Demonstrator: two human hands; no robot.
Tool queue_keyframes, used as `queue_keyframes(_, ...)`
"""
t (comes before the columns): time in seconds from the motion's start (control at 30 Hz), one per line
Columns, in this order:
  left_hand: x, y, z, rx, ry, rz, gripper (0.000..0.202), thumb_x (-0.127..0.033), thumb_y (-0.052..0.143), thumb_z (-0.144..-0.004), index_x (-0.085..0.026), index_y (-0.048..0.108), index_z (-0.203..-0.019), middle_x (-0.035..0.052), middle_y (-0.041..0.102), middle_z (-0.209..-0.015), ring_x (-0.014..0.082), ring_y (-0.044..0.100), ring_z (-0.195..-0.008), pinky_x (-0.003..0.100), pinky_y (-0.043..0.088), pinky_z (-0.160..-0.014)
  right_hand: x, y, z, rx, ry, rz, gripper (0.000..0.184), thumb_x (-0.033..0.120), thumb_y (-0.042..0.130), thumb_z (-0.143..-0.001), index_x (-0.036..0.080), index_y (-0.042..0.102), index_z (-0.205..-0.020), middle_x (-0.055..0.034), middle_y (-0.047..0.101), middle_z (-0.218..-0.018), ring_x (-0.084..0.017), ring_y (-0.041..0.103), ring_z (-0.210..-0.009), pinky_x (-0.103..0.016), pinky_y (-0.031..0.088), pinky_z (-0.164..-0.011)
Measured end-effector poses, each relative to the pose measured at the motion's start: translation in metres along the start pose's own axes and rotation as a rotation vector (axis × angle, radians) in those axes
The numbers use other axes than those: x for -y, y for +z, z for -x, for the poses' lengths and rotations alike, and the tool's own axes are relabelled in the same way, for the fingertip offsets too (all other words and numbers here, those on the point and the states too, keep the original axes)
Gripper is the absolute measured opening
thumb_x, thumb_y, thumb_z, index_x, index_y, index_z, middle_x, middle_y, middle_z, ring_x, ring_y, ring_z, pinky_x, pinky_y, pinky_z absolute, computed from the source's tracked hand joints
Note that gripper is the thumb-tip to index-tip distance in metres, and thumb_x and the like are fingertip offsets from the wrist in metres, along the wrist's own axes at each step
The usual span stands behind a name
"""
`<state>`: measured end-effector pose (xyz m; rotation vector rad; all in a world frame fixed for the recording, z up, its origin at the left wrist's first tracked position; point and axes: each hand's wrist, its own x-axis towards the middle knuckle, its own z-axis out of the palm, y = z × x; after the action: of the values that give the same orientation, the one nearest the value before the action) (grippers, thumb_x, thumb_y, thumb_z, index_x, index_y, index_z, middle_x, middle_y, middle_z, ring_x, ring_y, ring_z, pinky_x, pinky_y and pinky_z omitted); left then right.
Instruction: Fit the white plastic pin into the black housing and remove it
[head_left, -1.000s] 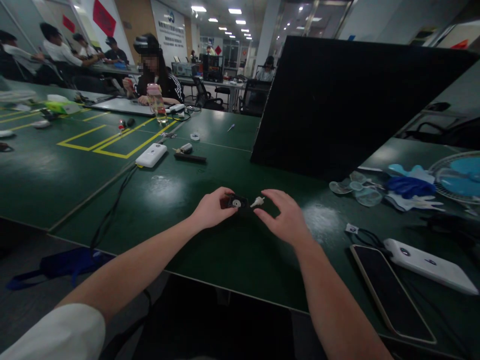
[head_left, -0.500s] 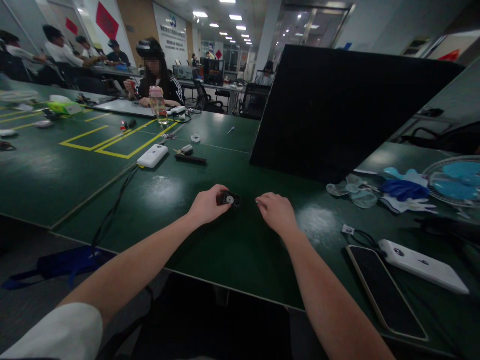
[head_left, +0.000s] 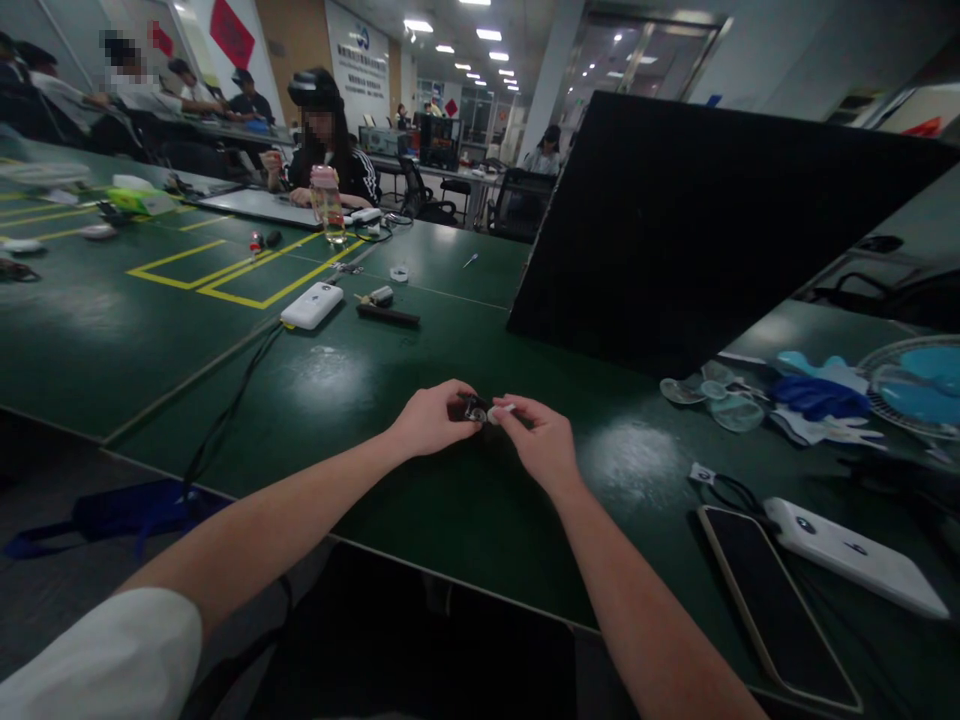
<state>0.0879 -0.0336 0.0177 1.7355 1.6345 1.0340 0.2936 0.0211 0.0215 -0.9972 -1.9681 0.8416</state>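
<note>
My left hand (head_left: pixel 430 420) grips a small black part (head_left: pixel 472 408) with a pale round centre, just above the dark green table (head_left: pixel 390 500). Against that black part my right hand (head_left: pixel 541 440) pinches a small white piece (head_left: pixel 501 410) between thumb and fingers. The two hands meet at the middle of the table, near its front edge. Both forearms reach in from the bottom of the view.
A big black panel (head_left: pixel 712 230) stands behind the hands. At right lie a phone (head_left: pixel 772 600), a white power bank (head_left: pixel 855 555), clear discs (head_left: pixel 705 390), blue gloves (head_left: pixel 821 390) and a fan (head_left: pixel 922 380). Another power bank (head_left: pixel 311 305) and a cable lie at left. People sit at far tables.
My right hand picked the white piece off the table and brought it up against the black part in my left hand. The hands have closed together.
</note>
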Motion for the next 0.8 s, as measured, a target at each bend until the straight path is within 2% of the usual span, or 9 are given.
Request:
queue_keyframes(0.17, 0.002, 0.003, -0.003, 0.046, -0.014, 0.057, 0.048, -0.04, 0.076, -0.075, -0.022, 0.061, -0.118, 0.0045, 0.074, -0.102, 0.0218, 0.071, -0.092, 0.037, 0.056, -0.082, 0.001, -0.002, -0.001, 0.09, -0.03, 0.053, 0.02, 0.044, 0.067, -0.086, 0.027, 0.076, -0.093, -0.0045, 0.071, -0.12, -0.026, 0.063, -0.114, -0.048, 0.046, -0.103)
queue_keyframes(0.23, 0.001, 0.005, -0.004, 0.054, -0.026, 0.072, 0.049, -0.042, 0.075, -0.076, -0.022, 0.061, -0.119, 0.0047, 0.074, -0.101, 0.0216, 0.071, -0.09, 0.037, 0.056, -0.08, 0.0, -0.006, -0.003, 0.085, -0.008, -0.006, 0.027, 0.049, 0.068, -0.085, 0.027, 0.075, -0.098, -0.0056, 0.068, -0.125, -0.027, 0.062, -0.116, -0.048, 0.048, -0.101)
queue_keyframes(0.3, -0.001, 0.007, -0.005, 0.051, -0.042, 0.082, 0.048, -0.042, 0.074, -0.077, -0.023, 0.06, -0.119, 0.0053, 0.074, -0.103, 0.0221, 0.071, -0.091, 0.038, 0.056, -0.08, -0.005, -0.013, -0.006, 0.015, 0.078, -0.172, 0.041, 0.059, 0.062, -0.086, 0.027, 0.072, -0.109, -0.0078, 0.065, -0.13, -0.029, 0.061, -0.117, -0.048, 0.05, -0.096)
queue_keyframes(0.4, -0.005, 0.008, -0.005, 0.052, -0.063, 0.089, 0.047, -0.04, 0.074, -0.078, -0.023, 0.059, -0.119, 0.0061, 0.074, -0.105, 0.0228, 0.071, -0.094, 0.039, 0.056, -0.083, -0.017, -0.028, -0.013, -0.189, 0.293, -0.592, 0.068, 0.078, 0.036, -0.087, 0.026, 0.066, -0.117, -0.0111, 0.063, -0.131, -0.03, 0.059, -0.121, -0.05, 0.051, -0.094)
queue_keyframes(0.5, -0.007, 0.006, -0.005, 0.064, -0.079, 0.09, 0.046, -0.037, 0.075, -0.078, -0.023, 0.06, -0.118, 0.0059, 0.074, -0.105, 0.0231, 0.071, -0.095, 0.04, 0.056, -0.084, -0.032, -0.044, -0.019, -0.354, 0.451, -0.913, 0.086, 0.088, 0.023, -0.08, 0.024, 0.06, -0.123, -0.0142, 0.06, -0.135, -0.031, 0.058, -0.124, -0.052, 0.05, -0.097)
queue_keyframes(0.6, -0.008, 0.003, -0.004, 0.075, -0.09, 0.095, 0.046, -0.035, 0.075, -0.078, -0.024, 0.059, -0.12, 0.0056, 0.073, -0.108, 0.0233, 0.07, -0.098, 0.039, 0.056, -0.085, -0.043, -0.053, -0.022, -0.428, 0.518, -1.055, 0.093, 0.092, 0.026, -0.075, 0.022, 0.055, -0.129, -0.0175, 0.056, -0.137, -0.031, 0.056, -0.125, -0.053, 0.049, -0.098)
queue_keyframes(0.8, -0.006, 0.004, -0.004, 0.067, -0.078, 0.072, 0.049, -0.035, 0.077, -0.076, -0.023, 0.059, -0.12, 0.0061, 0.073, -0.109, 0.0234, 0.07, -0.099, 0.04, 0.056, -0.087, -0.047, -0.052, -0.021, -0.405, 0.495, -1.096, 0.095, 0.091, 0.022, -0.076, 0.021, 0.052, -0.134, -0.0189, 0.055, -0.135, -0.031, 0.055, -0.127, -0.056, 0.049, -0.098)
